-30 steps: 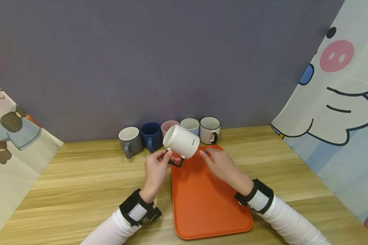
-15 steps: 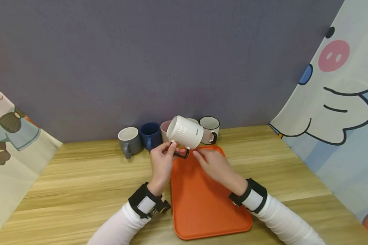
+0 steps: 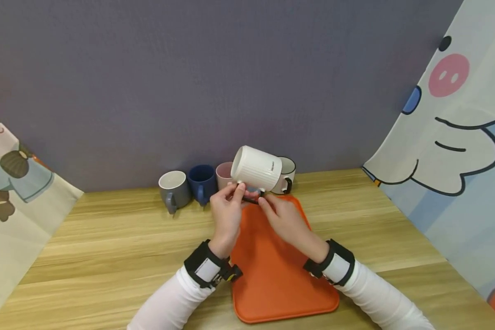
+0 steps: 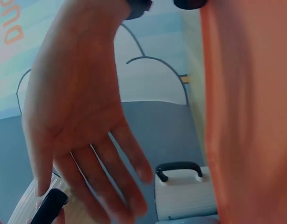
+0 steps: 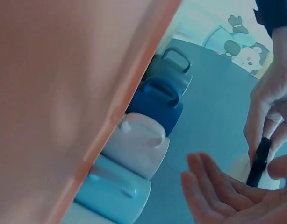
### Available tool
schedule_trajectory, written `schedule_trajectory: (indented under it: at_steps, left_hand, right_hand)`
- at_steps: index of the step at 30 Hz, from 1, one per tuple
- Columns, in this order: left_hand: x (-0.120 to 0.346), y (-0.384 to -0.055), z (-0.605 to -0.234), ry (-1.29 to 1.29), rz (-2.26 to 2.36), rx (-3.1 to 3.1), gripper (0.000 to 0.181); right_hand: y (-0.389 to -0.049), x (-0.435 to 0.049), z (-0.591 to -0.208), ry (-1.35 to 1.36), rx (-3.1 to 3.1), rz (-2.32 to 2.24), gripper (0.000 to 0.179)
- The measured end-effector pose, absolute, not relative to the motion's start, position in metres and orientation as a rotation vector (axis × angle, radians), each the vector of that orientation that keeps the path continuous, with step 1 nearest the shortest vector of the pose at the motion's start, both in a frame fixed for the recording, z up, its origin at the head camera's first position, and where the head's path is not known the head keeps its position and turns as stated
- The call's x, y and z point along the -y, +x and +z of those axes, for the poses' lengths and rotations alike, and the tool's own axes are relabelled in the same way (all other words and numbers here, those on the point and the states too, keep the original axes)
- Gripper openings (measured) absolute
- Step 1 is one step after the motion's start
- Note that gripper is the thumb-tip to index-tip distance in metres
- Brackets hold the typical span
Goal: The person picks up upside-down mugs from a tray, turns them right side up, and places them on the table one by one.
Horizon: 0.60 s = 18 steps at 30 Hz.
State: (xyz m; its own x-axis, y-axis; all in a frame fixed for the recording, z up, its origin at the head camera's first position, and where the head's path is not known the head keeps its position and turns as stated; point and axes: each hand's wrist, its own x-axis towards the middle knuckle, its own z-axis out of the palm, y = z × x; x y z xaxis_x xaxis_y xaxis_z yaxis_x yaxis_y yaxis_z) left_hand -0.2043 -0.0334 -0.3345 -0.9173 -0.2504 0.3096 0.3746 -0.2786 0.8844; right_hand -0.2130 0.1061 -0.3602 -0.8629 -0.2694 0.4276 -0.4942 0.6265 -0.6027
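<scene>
A white ribbed mug (image 3: 256, 168) with small dark lettering is held tilted on its side above the tray's far end, its mouth to the left. My left hand (image 3: 227, 213) pinches its black handle (image 5: 259, 163) between thumb and fingers. From the other side my right hand (image 3: 286, 222) reaches to the handle's right end, thumb close against it; whether it touches is unclear. In the left wrist view the right hand (image 4: 87, 112) shows its palm, with long fingers nearly straight and spread. The orange tray (image 3: 284, 284) lies beneath both hands.
Along the grey back wall stand a grey mug (image 3: 175, 190), a navy mug (image 3: 203, 181), a pink mug (image 3: 224, 173) and a white mug with a black rim and handle (image 3: 289, 172). A light-blue mug (image 5: 115, 186) is mostly hidden in the head view. Cartoon curtains (image 3: 449, 137) flank the table.
The left hand has carried the mug to the right and farther from me, over the back row. The right hand has shifted slightly left, and its thumb now meets the handle's end in view.
</scene>
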Motion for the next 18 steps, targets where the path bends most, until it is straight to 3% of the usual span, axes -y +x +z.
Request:
schedule_trajectory:
  at_steps: [9,18]
  left_hand:
    - [0.02,-0.203,-0.325,-0.107,-2.266,1.545,0.021]
    - [0.014,-0.202,-0.324,-0.062,-2.288,1.546,0.023]
  right_hand:
    - [-0.215,-0.101,-0.353,0.55,2.208,2.056,0.039]
    - [-0.209,-0.103,-0.346,0.526,1.964,2.324,0.036]
